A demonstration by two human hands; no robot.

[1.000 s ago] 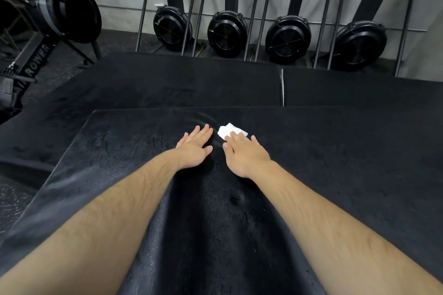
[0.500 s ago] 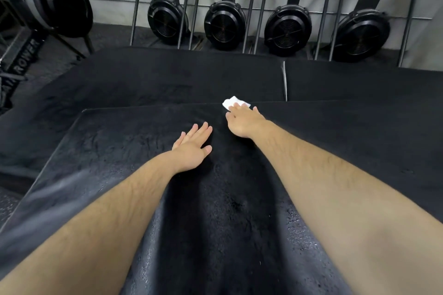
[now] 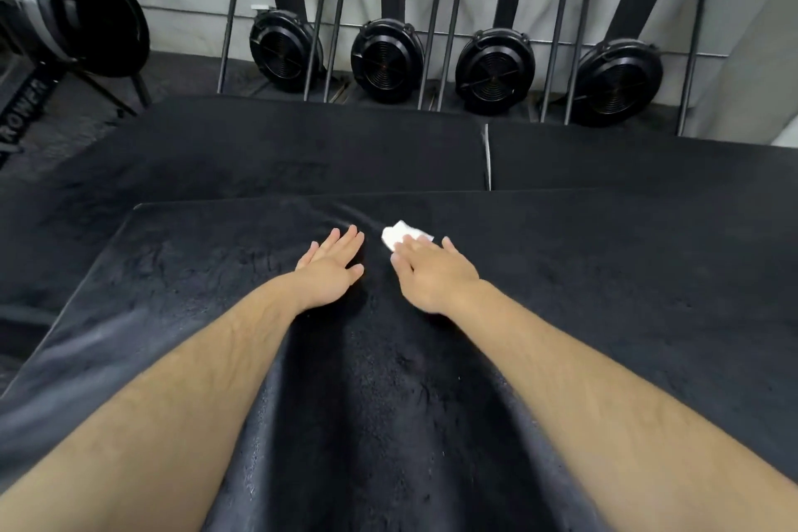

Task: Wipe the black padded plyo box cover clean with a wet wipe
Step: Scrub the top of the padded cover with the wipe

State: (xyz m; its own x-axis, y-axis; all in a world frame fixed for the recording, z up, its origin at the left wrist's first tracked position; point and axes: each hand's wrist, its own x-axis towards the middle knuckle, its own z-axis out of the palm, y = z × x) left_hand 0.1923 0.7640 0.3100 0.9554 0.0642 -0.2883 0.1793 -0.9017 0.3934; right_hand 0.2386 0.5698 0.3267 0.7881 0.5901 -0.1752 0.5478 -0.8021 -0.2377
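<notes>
Black padded plyo box cover (image 3: 604, 294) fills the lower frame — white wet wipe (image 3: 399, 234) lies near its far edge, about 12 o'clock from centre. Right hand (image 3: 432, 276) presses the wipe under flat fingers; left hand (image 3: 330, 272) at its 9 o'clock rests flat, fingers straight, holding nothing.

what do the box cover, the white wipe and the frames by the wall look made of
Box cover: probably black vinyl or faux leather, semi-gloss, with fine creases and grain.
Wipe: thin white nonwoven or paper, crumpled under the right hand.
Frames: likely black-painted metal tube, thin with smooth bends.
</notes>
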